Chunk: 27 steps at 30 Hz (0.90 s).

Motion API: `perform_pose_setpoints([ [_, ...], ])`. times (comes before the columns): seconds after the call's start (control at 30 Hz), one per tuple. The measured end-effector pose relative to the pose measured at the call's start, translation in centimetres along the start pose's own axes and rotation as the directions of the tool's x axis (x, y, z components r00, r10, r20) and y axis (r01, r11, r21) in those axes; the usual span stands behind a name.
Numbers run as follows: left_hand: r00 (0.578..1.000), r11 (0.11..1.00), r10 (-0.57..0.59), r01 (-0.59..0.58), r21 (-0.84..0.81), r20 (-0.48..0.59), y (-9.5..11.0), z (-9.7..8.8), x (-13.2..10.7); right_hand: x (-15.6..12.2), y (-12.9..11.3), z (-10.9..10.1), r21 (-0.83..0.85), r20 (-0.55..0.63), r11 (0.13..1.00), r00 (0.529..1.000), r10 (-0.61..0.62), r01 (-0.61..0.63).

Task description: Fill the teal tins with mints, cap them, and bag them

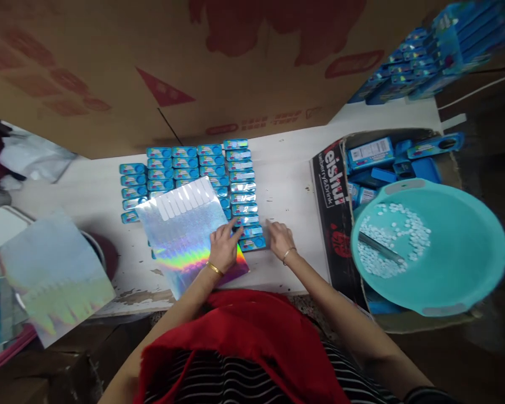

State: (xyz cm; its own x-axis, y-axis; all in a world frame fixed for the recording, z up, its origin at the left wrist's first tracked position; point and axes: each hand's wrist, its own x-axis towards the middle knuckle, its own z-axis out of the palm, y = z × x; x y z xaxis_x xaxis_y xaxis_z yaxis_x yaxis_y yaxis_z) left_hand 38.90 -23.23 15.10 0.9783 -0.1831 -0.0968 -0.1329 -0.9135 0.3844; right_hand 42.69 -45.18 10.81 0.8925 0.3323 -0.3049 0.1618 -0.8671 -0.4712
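My left hand [224,247] rests over the right part of a shiny rainbow sticker sheet [172,230], thumb and index finger apart, their tips at the near end of a column of small blue boxes [252,243]. Several pale strips lie in a row along the sheet's upper edge. The sheet covers part of the neighbouring columns. Just right of that column, my right hand [281,240] hovers at or on the table with fingers loosely bent and the index tip apart. I see nothing held in it. Glossy strips show on the boxes of the rightmost column.
A large cardboard box [252,73] stands behind the rows. At right, a carton [332,207] of blue boxes carries a turquoise basin [458,247] with white pellets and a metal tool. Another shiny sheet [59,275] lies at left. Blue boxes [421,62] are stacked far right.
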Motion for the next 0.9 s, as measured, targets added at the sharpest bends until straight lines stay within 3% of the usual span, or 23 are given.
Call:
perform_pose_setpoints([
  [0.07,0.987,0.997,-0.071,0.067,-0.031,-0.144,-4.2,-2.3,0.0,1.4,-1.8,-0.9,0.044,-0.181,0.999,0.983,0.024,-0.016],
  [0.13,0.946,0.987,-0.162,0.156,-0.044,-0.279,-9.4,-5.0,-0.1,3.2,-5.1,-1.6,0.095,-0.294,0.99,0.954,-0.068,0.1],
  [0.23,0.9,0.962,-0.247,0.271,0.017,-0.358,-16.7,-8.1,-0.2,6.8,-12.3,-1.7,0.085,-0.277,0.942,0.915,-0.292,0.326],
  [0.33,0.918,0.944,-0.262,0.308,0.118,-0.298,-20.9,-9.1,-0.1,10.8,-19.6,0.0,0.026,-0.173,0.888,0.877,-0.448,0.459],
  [0.4,0.938,0.945,-0.244,0.287,0.159,-0.248,-21.9,-8.8,0.1,13.1,-23.2,1.7,-0.022,-0.112,0.86,0.853,-0.509,0.51],
  [0.5,0.944,0.944,-0.222,0.271,0.19,-0.243,-22.1,-8.0,0.0,15.6,-26.0,4.5,-0.076,-0.053,0.837,0.837,-0.545,0.541],
  [0.67,0.955,0.948,-0.207,0.25,0.197,-0.213,-21.9,-7.5,-0.7,16.8,-26.4,7.2,-0.111,-0.036,0.834,0.837,-0.547,0.54],
  [0.9,0.96,0.965,-0.197,0.225,0.132,-0.197,-22.0,-7.3,-1.5,16.5,-26.1,7.6,-0.101,-0.04,0.839,0.84,-0.541,0.535],
])
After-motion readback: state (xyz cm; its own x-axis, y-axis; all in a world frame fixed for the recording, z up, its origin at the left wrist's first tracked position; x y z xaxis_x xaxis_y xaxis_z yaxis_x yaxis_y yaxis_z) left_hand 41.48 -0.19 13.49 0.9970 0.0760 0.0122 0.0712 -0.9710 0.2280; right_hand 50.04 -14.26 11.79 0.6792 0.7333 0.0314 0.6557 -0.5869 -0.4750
